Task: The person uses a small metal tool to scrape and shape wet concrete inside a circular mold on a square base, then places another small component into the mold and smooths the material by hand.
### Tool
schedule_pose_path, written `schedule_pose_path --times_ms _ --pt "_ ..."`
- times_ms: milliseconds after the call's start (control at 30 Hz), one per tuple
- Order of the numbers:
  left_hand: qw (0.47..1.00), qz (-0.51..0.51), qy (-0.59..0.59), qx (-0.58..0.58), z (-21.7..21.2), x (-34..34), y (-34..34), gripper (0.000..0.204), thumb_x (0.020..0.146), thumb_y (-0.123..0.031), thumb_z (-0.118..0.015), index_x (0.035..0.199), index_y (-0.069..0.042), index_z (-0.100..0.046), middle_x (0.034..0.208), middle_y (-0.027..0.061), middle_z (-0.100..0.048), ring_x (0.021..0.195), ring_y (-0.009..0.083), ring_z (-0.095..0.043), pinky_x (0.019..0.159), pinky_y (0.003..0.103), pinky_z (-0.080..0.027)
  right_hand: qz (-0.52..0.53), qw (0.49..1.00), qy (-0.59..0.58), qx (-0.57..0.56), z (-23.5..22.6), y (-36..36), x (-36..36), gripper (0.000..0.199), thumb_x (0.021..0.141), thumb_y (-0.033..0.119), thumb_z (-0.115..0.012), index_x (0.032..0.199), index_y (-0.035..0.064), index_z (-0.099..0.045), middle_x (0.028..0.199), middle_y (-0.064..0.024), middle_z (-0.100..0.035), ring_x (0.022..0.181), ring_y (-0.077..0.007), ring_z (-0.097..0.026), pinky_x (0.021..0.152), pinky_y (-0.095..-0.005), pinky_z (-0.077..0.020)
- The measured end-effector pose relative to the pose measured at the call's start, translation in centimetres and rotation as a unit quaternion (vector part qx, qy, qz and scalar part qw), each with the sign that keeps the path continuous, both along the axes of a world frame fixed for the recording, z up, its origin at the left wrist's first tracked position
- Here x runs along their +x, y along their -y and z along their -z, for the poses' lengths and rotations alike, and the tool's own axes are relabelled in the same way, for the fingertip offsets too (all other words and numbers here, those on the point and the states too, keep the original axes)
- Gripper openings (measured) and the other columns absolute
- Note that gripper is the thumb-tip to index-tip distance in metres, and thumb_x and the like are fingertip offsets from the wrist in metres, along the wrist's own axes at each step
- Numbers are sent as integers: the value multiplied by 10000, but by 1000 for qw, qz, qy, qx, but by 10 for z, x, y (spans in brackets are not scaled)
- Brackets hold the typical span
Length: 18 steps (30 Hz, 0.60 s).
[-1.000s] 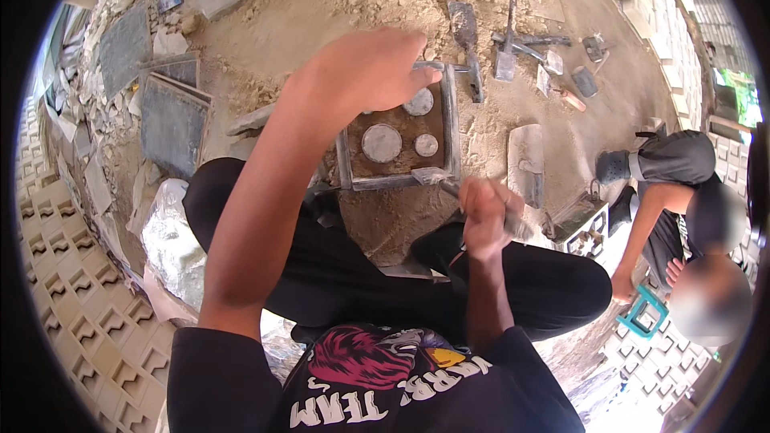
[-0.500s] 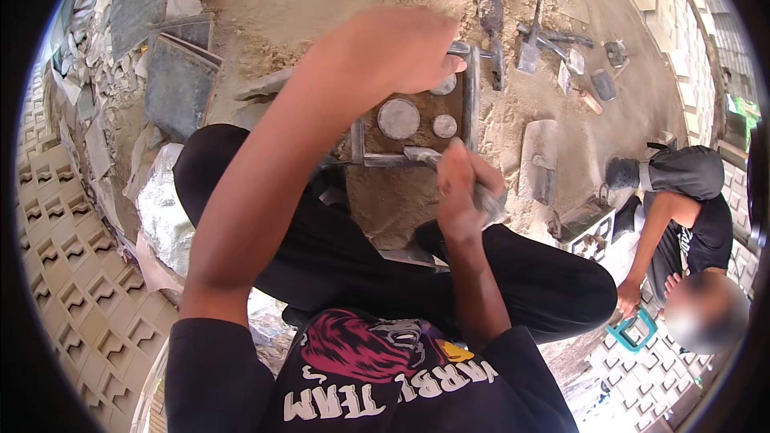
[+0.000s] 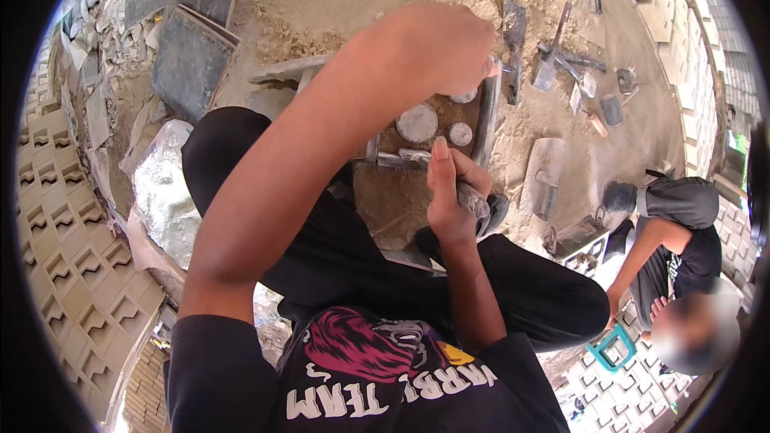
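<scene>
A square mould frame (image 3: 485, 122) lies on the sandy ground in front of me, holding brown fill. Inside it are a large round grey disc (image 3: 418, 123), a small round disc (image 3: 459, 135), and a third disc (image 3: 464, 97) partly hidden under my left hand. My left hand (image 3: 459, 50) reaches over the frame's far side, fingers curled down; what they hold is hidden. Closed around the handle of a small trowel, my right hand (image 3: 453, 184) is at the near edge. The trowel's pale blade (image 3: 414, 155) rests by the frame's near bar.
Beyond the frame to the right lie a trowel (image 3: 545, 74), a long dark tool (image 3: 513, 44) and several other hand tools. A plastering float (image 3: 543, 180) sits nearer. Dark slabs (image 3: 186, 56) lean at left. A co-worker (image 3: 696, 244) squats at right beside a turquoise stool (image 3: 613, 348).
The view has shifted, so the ground and frame sit further right. My left hand still bends over the far side, and my right hand keeps the trowel at the near bar.
</scene>
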<state>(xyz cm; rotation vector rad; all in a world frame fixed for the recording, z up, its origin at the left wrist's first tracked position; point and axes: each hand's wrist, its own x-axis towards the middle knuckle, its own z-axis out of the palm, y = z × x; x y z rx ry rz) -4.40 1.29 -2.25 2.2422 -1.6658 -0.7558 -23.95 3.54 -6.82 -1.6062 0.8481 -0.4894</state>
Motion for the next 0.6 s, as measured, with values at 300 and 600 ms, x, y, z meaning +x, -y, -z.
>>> schedule_pose_path --times_ms 300,600 --pt "1000 -20 -7 14 4 7 -13 353 922 -336 -580 1070 -17 -611 976 174 -657 997 367 -616 830 483 -482 -34 999 33 17 -1 -14 3 363 959 72 -552 616 -3 -457 544 23 -392 519 -45 -337 459 -273 -267" --pt "998 -29 -29 41 -10 14 -10 330 919 -310 -581 1020 0 -627 931 174 -673 973 336 -635 789 459 -497 -16 1000 26 0 -6 -29 8 446 993 176 -509 589 18 -406 539 17 -408 506 -60 -345 477 -262 -249"
